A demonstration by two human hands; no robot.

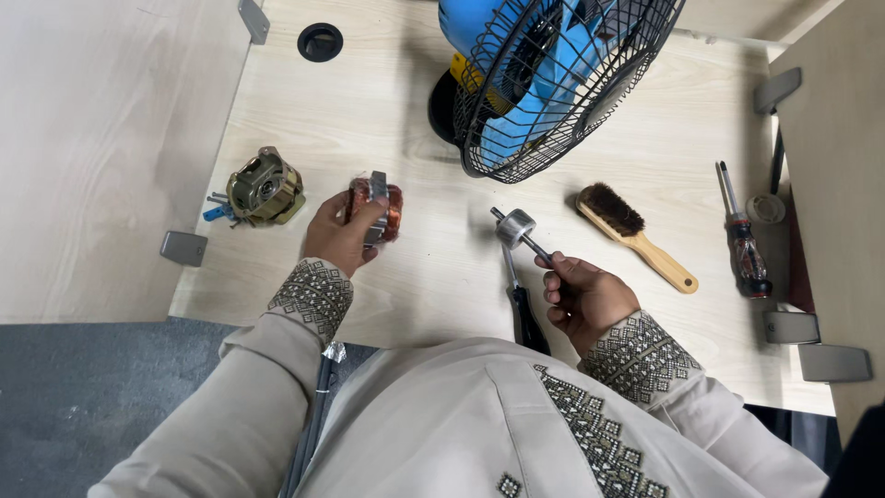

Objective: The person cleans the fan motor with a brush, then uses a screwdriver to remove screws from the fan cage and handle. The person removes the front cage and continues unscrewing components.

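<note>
On the pale wooden desk (pixel 433 286), seen from above, one of each thing can be counted: one stator with copper windings (pixel 375 208), one rotor on a steel shaft (pixel 518 231), one olive-coloured motor housing (pixel 265 187) with a small blue part just beside it, one wooden-handled brush (pixel 634 234), one red-handled screwdriver (pixel 741 238), one black-handled screwdriver (pixel 526 312) and one blue fan behind a black wire grille (pixel 553 78). Two hands are seen, both emerging from beige sleeves with patterned cuffs. The left hand (pixel 339 236) is raised just above the desk with its back turned to the camera, and its fingers are closed around the stator, which is held upright left of centre, near the motor housing. The right hand (pixel 583 293) is held palm-inward near the front edge, its fingers curled around the lower end of the shaft, so that the rotor's grey drum is tilted up and to the left, well apart from the stator. The black-handled screwdriver lies below the rotor, partly hidden by the garment. The brush lies slantwise right of the rotor, and the red-handled screwdriver is set further right, near the desk's edge. One round black cable hole (pixel 320 42) is cut into the far left of the top. A small roll of whitish tape (pixel 764 208) is placed just beside the red-handled screwdriver.
</note>
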